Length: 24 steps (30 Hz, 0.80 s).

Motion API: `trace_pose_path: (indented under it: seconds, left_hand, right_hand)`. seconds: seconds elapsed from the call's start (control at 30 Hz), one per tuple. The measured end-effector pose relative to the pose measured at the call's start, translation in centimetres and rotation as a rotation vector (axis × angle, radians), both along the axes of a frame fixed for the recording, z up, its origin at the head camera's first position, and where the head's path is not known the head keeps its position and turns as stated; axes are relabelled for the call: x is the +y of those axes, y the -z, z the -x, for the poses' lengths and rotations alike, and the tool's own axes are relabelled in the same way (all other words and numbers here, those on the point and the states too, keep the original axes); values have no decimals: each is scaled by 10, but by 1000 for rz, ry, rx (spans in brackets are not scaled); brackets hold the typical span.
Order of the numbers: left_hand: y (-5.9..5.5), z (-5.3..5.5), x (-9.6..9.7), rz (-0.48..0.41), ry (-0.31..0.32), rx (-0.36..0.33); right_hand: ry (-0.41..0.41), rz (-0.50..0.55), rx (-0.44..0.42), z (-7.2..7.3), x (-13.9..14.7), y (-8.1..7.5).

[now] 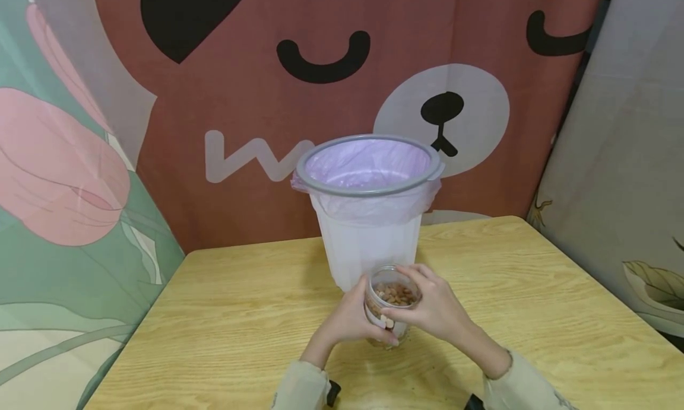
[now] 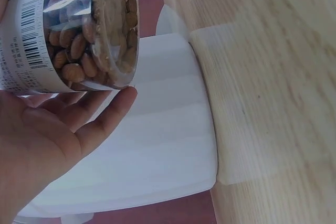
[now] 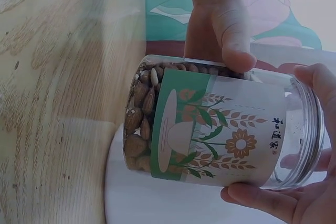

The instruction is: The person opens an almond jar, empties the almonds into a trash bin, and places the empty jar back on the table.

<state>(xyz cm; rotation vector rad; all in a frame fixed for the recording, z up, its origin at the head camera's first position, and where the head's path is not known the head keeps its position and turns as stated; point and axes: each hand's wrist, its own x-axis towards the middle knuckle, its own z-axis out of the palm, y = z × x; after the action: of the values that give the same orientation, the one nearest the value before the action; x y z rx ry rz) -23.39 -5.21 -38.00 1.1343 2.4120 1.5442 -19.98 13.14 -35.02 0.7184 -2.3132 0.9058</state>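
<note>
Both hands are clamping round one clear jar [image 1: 369, 306], which is sitting low in the frame, just right of centre. The left hand [image 1: 347, 318] is gripping the jar's left side, and in the left wrist view its fingers are reaching under the jar's side from the lower left. The right hand [image 1: 440, 306] is holding the jar near its rim, with thumb and fingers spreading round the neck in the right wrist view. Brown nuts [image 1: 395, 292] are showing through the jar's top and filling its lower part. A green and cream label [image 3: 236, 140] with printed leaves and a flower is wrapping the jar, and a barcode [image 2: 31, 32] is showing at the upper left of the left wrist view. The jar seems to be hanging above the table [image 1: 224, 315].

Just behind it, a white bin [image 1: 369, 241] is standing upright at the centre of the frame. A pale purple liner [image 1: 369, 158] is covering its inside and folding out beneath the grey rim [image 1: 369, 192]. A reddish backdrop [image 1: 240, 101] with a printed animal face is filling the upper middle.
</note>
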Motion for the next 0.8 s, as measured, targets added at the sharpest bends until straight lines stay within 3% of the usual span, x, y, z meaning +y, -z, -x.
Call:
trace_pose_path:
  seconds: [0.57, 0.8]
  left_hand:
    - [-3, -1, 0, -44, 22, -6]
    - [-6, -4, 1, -21, -27, 7]
  right_hand:
    - [-35, 43, -43, -3, 0, -1]
    - [-43, 45, -63, -5, 0, 0]
